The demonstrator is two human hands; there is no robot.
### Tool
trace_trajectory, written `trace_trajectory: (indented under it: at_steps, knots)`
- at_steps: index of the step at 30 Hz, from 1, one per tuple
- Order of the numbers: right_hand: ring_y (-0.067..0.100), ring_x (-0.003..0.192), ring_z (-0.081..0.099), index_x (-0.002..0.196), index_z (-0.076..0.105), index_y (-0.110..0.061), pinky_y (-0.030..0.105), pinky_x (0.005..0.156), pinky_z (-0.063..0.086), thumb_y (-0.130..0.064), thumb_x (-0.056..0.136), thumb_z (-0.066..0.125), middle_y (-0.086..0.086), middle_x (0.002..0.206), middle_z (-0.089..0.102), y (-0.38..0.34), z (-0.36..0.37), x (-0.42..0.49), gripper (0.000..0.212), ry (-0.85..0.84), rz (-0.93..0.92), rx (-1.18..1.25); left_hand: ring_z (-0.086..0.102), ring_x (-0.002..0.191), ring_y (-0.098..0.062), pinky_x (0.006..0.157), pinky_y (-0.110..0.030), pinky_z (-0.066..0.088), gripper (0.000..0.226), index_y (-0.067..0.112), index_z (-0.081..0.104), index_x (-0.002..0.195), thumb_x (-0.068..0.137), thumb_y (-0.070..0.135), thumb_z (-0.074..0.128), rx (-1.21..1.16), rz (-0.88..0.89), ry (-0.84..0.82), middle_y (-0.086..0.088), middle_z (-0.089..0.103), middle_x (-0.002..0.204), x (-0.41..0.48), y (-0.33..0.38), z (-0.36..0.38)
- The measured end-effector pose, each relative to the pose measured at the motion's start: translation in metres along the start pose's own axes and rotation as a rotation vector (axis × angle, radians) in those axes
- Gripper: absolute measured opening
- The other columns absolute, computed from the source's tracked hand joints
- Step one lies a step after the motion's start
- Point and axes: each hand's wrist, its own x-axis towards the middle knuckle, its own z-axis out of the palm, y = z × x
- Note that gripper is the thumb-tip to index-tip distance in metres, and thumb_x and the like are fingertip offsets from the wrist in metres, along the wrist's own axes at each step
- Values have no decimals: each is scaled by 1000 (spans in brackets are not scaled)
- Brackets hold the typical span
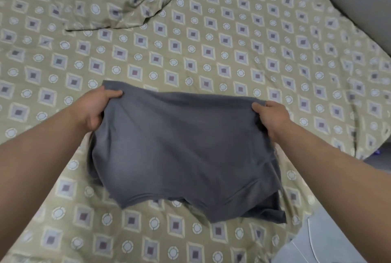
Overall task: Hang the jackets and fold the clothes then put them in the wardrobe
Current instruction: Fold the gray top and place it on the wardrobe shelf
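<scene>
Grey garment (186, 148) held over the bed (211, 51), mid-fold.
Top corners are pinched by the left hand (99, 108) at nine o'clock, right hand (273, 116) at three; edges should be kept level.

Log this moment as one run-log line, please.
left hand: grips grey garment | right hand: grips grey garment | garment: over patterned bedsheet

The dark grey garment (179, 146) is plain, soft and blurred, possibly a T-shirt. It is spread wide over the patterned bedspread (211, 51). The left hand (99, 108) and right hand (273, 116) pinch its upper corners, and the top edge sags slightly between them. A second layer shows under the lower right corner.
</scene>
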Motion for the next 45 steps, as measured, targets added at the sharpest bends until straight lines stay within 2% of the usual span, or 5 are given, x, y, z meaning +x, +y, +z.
trace_trajectory:
  at_steps: [12, 24, 32, 37, 45]
  knots:
    - [34, 102, 61, 120, 57, -7, 39, 83, 48, -61, 79, 69, 9, 112, 62, 63, -9, -53, 69, 140, 31, -297, 64, 91, -33, 80, -46, 52, 66, 12, 61, 101, 69, 70, 70, 635, 141, 389, -7, 66, 98, -39, -56, -10]
    - [38, 89, 74, 114, 68, -8, 42, 65, 60, -7, 91, 66, 19, 104, 75, 128, -62, -103, 23, -225, 363, 416, 70, 95, -42, 81, -45, 55, 47, 0, 63, 120, 79, 21, 72, 195, -490, -161, -25, 71, 110, -104, -98, -43]
    - [42, 111, 66, 130, 61, -22, 55, 98, 50, -3, 72, 70, 19, 124, 68, 117, -75, -125, 61, -500, 332, 496, 48, 121, -42, 101, -49, 41, 59, 6, 55, 127, 78, 35, 70, 1108, 553, 462, -23, 52, 131, -138, -154, 44]
    - [41, 104, 69, 127, 59, -28, 52, 81, 60, 13, 82, 52, 18, 115, 71, 74, -45, -162, 61, -561, 130, 462, 1, 150, -8, 121, -24, 6, 64, 25, 14, 158, 102, 41, 42, 997, 675, -256, 13, -3, 160, -139, -166, 135]
    - [2, 100, 64, 135, 46, -51, 24, 81, 55, -6, 71, 57, -23, 108, 66, 35, 59, -206, 79, -805, -294, -131, 64, 84, -29, 76, -36, 54, 72, 12, 69, 108, 96, 70, 27, -433, -169, -209, -17, 68, 103, -103, -81, 134]
